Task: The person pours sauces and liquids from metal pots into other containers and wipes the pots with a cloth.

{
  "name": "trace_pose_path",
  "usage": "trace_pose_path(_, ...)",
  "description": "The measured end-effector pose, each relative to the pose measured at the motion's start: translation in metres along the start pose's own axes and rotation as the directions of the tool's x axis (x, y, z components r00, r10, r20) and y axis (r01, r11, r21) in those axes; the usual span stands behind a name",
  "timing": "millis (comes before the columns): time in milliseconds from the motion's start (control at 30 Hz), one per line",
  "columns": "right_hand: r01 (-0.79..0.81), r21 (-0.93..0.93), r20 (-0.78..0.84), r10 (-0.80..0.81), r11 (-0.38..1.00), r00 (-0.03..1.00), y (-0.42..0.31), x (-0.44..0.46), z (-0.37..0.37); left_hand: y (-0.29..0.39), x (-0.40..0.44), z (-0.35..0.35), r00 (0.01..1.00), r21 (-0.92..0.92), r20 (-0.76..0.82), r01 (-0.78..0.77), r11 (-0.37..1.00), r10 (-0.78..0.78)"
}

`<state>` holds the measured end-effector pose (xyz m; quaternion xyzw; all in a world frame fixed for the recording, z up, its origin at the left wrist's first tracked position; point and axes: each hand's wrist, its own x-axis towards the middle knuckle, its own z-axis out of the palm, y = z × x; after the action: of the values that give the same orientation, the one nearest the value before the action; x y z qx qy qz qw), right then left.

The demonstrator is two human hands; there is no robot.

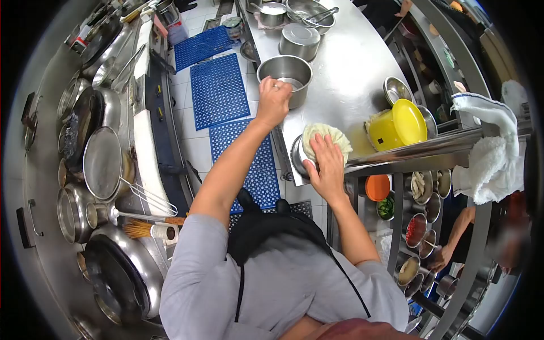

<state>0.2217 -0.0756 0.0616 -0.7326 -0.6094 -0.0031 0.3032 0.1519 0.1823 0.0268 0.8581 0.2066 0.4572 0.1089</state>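
My left hand [275, 101] is closed over the near rim of a deep steel pot [300, 93], fingers bent in over its edge. The pot stands upright at the edge of the steel counter [357, 62], and its inside shows bare metal. Nearer to me, my right hand [324, 161] lies flat on a bunched pale yellow cloth [334, 136], fingers spread and thumb apart. Beneath the cloth's left side a rounded steel vessel [297, 156] shows in part; the cloth and hand cover the rest.
A lidded pot [300, 39] and a large bowl [311, 11] stand farther along the counter. A tipped yellow tub [408, 124] lies right, by a steel rail [419, 156]. Woks and a strainer [103, 161] line the left. Another person's hand [442, 258] is among ingredient containers at lower right.
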Motion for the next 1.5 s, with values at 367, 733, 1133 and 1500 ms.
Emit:
trace_pose_path(367, 0.052, -0.235, 0.036, -0.045, 0.971, 0.998, 0.007, -0.001, -0.019, 0.056, -0.097, -0.022, 0.808, -0.178, -0.012, 0.578, 0.796, -0.589)
trace_pose_path(733, 0.406, 0.262, 0.074, -0.438, 0.876, 0.896, -0.049, -0.012, 0.030, 0.118, -0.227, -0.089, 0.027, -0.870, 0.449, 0.244, -0.430, -0.893)
trace_pose_path(1133, 0.315, 0.575, 0.002, -0.387, 0.755, 0.922, -0.140, -0.079, 0.005, 0.198, -0.227, -0.218, 0.556, -0.344, -0.325, 0.684, 0.643, -0.765)
trace_pose_path(1500, -0.769, 0.547, 0.804, -0.051, -0.330, 0.593, -0.148, -0.124, 0.037, 0.205, -0.284, -0.274, 0.549, -0.713, -0.265, 0.441, 0.544, -0.793)
